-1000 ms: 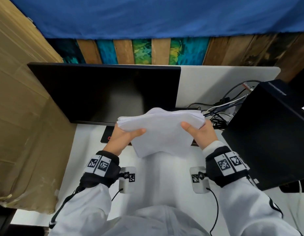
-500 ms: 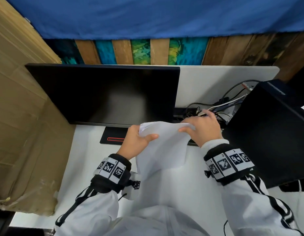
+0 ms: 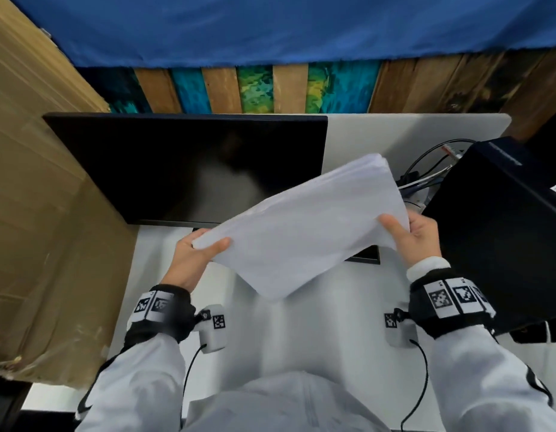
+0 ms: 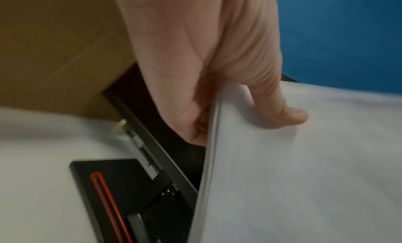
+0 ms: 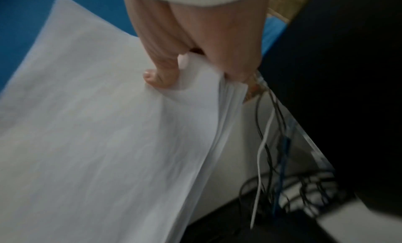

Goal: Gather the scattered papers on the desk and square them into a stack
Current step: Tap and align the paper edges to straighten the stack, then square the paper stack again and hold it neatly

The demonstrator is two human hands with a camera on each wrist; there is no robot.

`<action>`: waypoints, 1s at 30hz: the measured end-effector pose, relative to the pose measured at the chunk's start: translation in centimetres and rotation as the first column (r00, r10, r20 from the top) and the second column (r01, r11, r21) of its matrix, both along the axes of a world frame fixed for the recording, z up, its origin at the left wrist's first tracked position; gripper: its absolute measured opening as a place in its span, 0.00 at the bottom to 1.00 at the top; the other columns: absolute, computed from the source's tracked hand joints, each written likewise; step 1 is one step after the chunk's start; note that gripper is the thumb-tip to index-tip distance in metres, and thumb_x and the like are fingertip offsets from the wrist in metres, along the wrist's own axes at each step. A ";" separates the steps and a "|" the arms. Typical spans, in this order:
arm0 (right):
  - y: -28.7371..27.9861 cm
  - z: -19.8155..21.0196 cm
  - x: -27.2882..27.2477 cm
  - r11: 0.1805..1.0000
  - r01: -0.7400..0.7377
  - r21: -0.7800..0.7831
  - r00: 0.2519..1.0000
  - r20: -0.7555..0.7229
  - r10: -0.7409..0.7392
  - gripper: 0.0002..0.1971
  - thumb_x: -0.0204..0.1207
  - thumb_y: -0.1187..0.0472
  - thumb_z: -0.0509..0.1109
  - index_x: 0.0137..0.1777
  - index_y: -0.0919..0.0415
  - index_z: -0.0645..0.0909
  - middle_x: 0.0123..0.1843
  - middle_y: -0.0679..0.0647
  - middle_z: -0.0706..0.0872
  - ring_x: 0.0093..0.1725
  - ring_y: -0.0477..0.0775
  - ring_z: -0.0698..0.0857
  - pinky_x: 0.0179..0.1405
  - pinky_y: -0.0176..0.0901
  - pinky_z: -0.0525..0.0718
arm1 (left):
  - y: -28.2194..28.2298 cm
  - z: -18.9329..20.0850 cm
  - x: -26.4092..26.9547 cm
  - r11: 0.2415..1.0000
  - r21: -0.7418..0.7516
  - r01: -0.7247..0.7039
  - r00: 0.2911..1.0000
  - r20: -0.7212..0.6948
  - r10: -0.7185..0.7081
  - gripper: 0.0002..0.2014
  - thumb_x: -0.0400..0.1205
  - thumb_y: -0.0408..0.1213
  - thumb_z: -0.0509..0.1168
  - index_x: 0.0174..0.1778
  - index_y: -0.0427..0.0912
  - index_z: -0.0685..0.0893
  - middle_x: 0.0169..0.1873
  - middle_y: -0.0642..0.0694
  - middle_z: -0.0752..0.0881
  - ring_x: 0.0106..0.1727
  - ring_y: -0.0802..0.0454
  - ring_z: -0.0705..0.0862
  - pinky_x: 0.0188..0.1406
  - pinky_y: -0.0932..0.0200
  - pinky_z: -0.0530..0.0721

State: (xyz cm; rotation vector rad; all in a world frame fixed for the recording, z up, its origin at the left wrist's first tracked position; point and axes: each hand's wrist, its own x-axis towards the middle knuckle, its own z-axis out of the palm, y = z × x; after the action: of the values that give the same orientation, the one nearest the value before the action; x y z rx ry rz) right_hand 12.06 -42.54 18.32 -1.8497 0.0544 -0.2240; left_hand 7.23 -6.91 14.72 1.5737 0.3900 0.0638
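A bundle of white papers (image 3: 304, 232) hangs in the air above the white desk (image 3: 164, 275), turned on a diagonal with one corner pointing down. My left hand (image 3: 202, 249) pinches its left corner, thumb on top and fingers behind. My right hand (image 3: 404, 233) pinches the right edge the same way. The left wrist view shows the sheets' edge (image 4: 212, 143) lined up under my thumb. In the right wrist view the sheets (image 5: 108, 143) fan apart slightly at the gripped edge below my right thumb.
A dark monitor (image 3: 183, 163) stands behind the papers, its base (image 4: 104, 195) with a red stripe on the desk. A black computer case (image 3: 501, 232) sits at the right, cables (image 3: 426, 179) beside it. Cardboard (image 3: 36, 213) walls the left side.
The bundle stood on edge between my hands half a second ago. Now it is lifted and turned flat-on toward me, tilted diagonally, and my hands have moved wider apart.
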 end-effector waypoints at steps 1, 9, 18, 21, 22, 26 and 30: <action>-0.2 -0.9 -0.1 1.000 0.002 0.027 1.000 -0.027 -0.001 0.08 0.73 0.68 0.70 0.40 0.53 0.84 0.28 0.29 0.87 0.29 0.28 0.82 0.37 0.25 0.80 | 0.3 -0.2 -0.1 0.997 -0.073 -0.007 1.000 0.022 0.009 0.13 0.62 0.40 0.78 0.42 0.49 0.89 0.41 0.50 0.91 0.45 0.46 0.87 0.52 0.50 0.83; -1.2 -10.4 -2.1 0.996 0.048 -0.078 0.821 -0.564 -0.084 0.32 0.56 0.59 0.84 0.59 0.71 0.79 0.53 0.64 0.89 0.50 0.57 0.89 0.50 0.46 0.86 | -2.3 -4.4 -1.7 0.968 0.048 0.247 0.955 -0.181 -0.235 0.12 0.73 0.25 0.72 0.49 0.44 0.87 0.34 0.60 0.91 0.43 0.60 0.87 0.46 0.72 0.81; -0.5 -3.4 -1.4 0.864 -0.223 -0.451 0.950 -0.299 0.088 0.15 0.64 0.60 0.79 0.52 0.51 0.86 0.46 0.49 0.88 0.49 0.49 0.82 0.45 0.17 0.71 | -4.2 0.2 -0.1 0.956 0.224 0.187 0.982 -0.082 -0.173 0.08 0.76 0.27 0.70 0.48 0.41 0.88 0.39 0.53 0.89 0.36 0.64 0.87 0.43 0.65 0.84; 1.9 -2.1 -0.8 0.733 -0.428 -0.528 0.891 -0.382 0.245 0.10 0.63 0.49 0.77 0.44 0.48 0.86 0.41 0.53 0.90 0.46 0.56 0.85 0.51 0.46 0.83 | -6.3 2.8 0.5 0.892 0.340 0.298 0.952 -0.037 -0.304 0.06 0.75 0.27 0.70 0.47 0.36 0.89 0.39 0.47 0.90 0.35 0.65 0.87 0.41 0.68 0.84; 3.0 -2.0 -0.8 0.719 -0.478 -0.504 0.867 -0.400 0.296 0.10 0.64 0.48 0.76 0.43 0.49 0.86 0.40 0.54 0.90 0.46 0.58 0.86 0.51 0.50 0.84 | -7.1 3.6 0.6 0.867 0.374 0.329 0.939 -0.027 -0.344 0.07 0.74 0.28 0.71 0.46 0.34 0.90 0.41 0.43 0.91 0.38 0.60 0.88 0.42 0.63 0.85; 5.2 -1.8 -0.7 0.841 -0.433 -0.323 0.892 -0.285 0.350 0.07 0.73 0.55 0.70 0.46 0.53 0.88 0.44 0.61 0.92 0.47 0.61 0.88 0.54 0.55 0.85 | -7.8 5.2 1.2 0.799 0.481 0.360 0.916 -0.023 -0.399 0.08 0.69 0.37 0.77 0.41 0.40 0.89 0.38 0.46 0.91 0.37 0.54 0.87 0.39 0.57 0.84; 3.6 -0.8 -0.9 0.957 -0.288 0.015 0.935 -0.211 0.285 0.08 0.77 0.66 0.66 0.52 0.61 0.84 0.32 0.42 0.90 0.28 0.32 0.86 0.36 0.31 0.84 | -4.1 5.7 1.2 0.774 0.593 0.223 0.965 -0.019 -0.263 0.14 0.63 0.47 0.80 0.34 0.44 0.85 0.28 0.53 0.85 0.30 0.57 0.81 0.30 0.59 0.79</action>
State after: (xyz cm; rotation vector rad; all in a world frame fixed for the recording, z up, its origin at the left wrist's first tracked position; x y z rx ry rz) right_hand 11.17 -38.95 17.56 -1.8657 -0.0712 0.1769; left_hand 8.48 -10.96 20.47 2.2299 0.1044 0.0370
